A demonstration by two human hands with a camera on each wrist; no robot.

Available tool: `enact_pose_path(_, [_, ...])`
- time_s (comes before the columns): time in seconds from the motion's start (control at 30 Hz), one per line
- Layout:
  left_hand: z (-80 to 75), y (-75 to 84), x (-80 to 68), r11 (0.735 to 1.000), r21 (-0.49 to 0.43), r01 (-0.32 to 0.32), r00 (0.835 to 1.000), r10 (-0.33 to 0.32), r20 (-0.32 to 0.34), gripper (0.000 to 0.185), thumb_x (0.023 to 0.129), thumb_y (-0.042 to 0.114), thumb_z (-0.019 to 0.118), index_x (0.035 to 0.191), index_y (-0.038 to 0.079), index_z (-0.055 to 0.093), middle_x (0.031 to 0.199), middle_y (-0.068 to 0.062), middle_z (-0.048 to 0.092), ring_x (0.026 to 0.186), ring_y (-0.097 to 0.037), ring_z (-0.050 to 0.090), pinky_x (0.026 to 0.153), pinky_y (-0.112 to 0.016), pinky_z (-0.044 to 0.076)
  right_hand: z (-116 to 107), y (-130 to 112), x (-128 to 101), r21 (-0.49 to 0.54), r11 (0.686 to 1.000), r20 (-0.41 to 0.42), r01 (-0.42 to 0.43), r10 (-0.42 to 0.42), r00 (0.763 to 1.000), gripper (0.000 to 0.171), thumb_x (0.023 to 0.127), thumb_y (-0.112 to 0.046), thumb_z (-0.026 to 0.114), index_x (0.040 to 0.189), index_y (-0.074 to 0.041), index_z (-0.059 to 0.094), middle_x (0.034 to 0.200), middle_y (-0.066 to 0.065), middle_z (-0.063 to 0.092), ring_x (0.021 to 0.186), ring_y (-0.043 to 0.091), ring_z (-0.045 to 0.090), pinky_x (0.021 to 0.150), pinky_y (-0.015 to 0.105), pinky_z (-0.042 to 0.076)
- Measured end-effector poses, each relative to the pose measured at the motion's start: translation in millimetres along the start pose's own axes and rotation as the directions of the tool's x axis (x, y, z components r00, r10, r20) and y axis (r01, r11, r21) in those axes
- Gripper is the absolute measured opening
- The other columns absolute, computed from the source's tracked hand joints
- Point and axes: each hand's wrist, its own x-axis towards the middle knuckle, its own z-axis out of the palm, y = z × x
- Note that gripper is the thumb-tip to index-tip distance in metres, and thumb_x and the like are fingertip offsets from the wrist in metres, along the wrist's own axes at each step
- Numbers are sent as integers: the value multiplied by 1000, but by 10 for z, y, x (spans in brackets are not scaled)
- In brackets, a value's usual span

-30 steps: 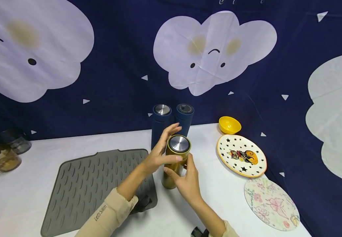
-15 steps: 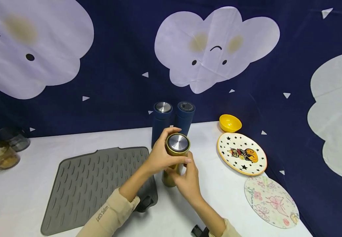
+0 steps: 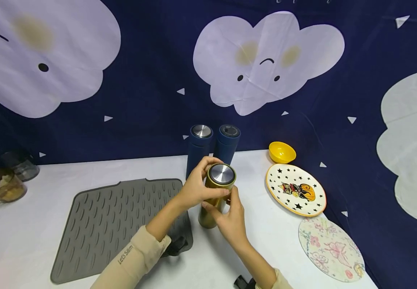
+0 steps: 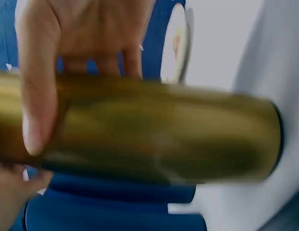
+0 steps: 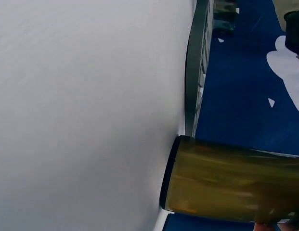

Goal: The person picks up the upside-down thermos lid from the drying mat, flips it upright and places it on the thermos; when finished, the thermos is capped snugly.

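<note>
A gold thermos flask with a steel-topped lid stands on the white table in the head view. My left hand curls round its upper end, thumb across the front and fingers behind. Lower down, my right hand grips the body from the right. In the left wrist view, the right hand has its thumb over the gold body, and part of the left hand shows near the upper end. The right wrist view has the flask's dark base against the tabletop; only fingertips show there.
Two blue flasks stand close behind the gold one. Left lies a grey drying mat; clear containers stand at far left. A yellow bowl, star-patterned plate and round floral mat are on the right.
My left hand's fingers, spread loosely beside the lid a second ago, have closed round the flask's upper end. The right hand keeps its hold, and the flask stays in place.
</note>
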Motion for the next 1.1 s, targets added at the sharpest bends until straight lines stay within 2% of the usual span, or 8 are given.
enact_pose_path(0.13, [-6, 8, 0, 998, -69, 1, 998, 4, 67, 72, 77, 19, 70, 140, 3, 40, 133, -19, 51, 118, -28, 54, 106, -50, 40, -2, 2, 3, 14, 1000, 4, -6, 6, 1000, 61, 78, -19, 85, 127, -13, 50, 120, 2, 64, 112, 19, 59, 97, 46, 46])
enact_pose_path(0.33, [106, 22, -4, 989, 148, 9, 994, 7, -106, 91, 71, 28, 89, 143, 10, 37, 133, -12, 53, 119, -23, 55, 98, -41, 50, 0, -7, 5, 3, 1000, 8, 14, -14, 1000, 56, 77, -5, 81, 124, -10, 51, 120, 5, 64, 111, 22, 58, 94, 45, 46])
enact_pose_path(0.53, [33, -24, -4, 999, -32, -20, 1000, 19, -6, 86, 77, 25, 77, 147, 10, 31, 148, -16, 44, 134, -30, 43, 113, -59, 28, 7, -11, -1, 10, 1000, 2, -4, 4, 1000, 61, 78, -17, 84, 128, -13, 50, 123, 1, 64, 114, 20, 59, 97, 46, 46])
enact_pose_path(0.63, [44, -19, -9, 999, 44, 2, 999, 0, -39, 99, 75, 43, 82, 152, 15, 28, 151, -9, 38, 140, -26, 30, 115, -60, 21, 8, -3, -1, 12, 1000, -1, 3, -3, 1000, 59, 78, -13, 83, 127, -11, 50, 122, 2, 64, 113, 20, 59, 96, 46, 46])
enact_pose_path(0.73, [74, -4, -4, 991, 135, 22, 994, -7, -112, 101, 68, 44, 89, 147, 16, 35, 141, -6, 45, 134, -24, 35, 110, -56, 33, 9, 6, 0, -1, 1000, -6, 8, -8, 1000, 57, 78, -10, 82, 125, -10, 51, 120, 3, 64, 111, 20, 59, 94, 45, 47])
enact_pose_path(0.83, [58, -9, 2, 998, 56, -17, 997, 21, -72, 83, 77, 29, 80, 145, 14, 35, 141, -13, 49, 137, -29, 38, 112, -58, 30, 11, 8, -4, -1, 1000, -7, 0, 0, 1000, 58, 78, -13, 83, 126, -12, 50, 119, 3, 64, 111, 20, 59, 95, 46, 46])
enact_pose_path(0.97, [28, -29, -5, 997, -51, -51, 999, 52, 4, 93, 79, 32, 72, 155, 17, 20, 155, -17, 34, 147, -29, 22, 118, -65, 10, 13, 23, -12, 3, 1000, -15, -2, 2, 1000, 60, 78, -20, 85, 127, -13, 51, 117, 2, 64, 110, 18, 59, 95, 45, 46])
enact_pose_path(1.1, [80, 4, -5, 996, 82, -46, 997, 51, -61, 104, 73, 38, 85, 155, 23, 23, 146, -11, 44, 135, -25, 37, 113, -55, 32, 14, 31, -11, -6, 1000, -15, 12, -12, 1000, 57, 78, -11, 83, 125, -11, 51, 118, 3, 64, 110, 19, 59, 94, 44, 47])
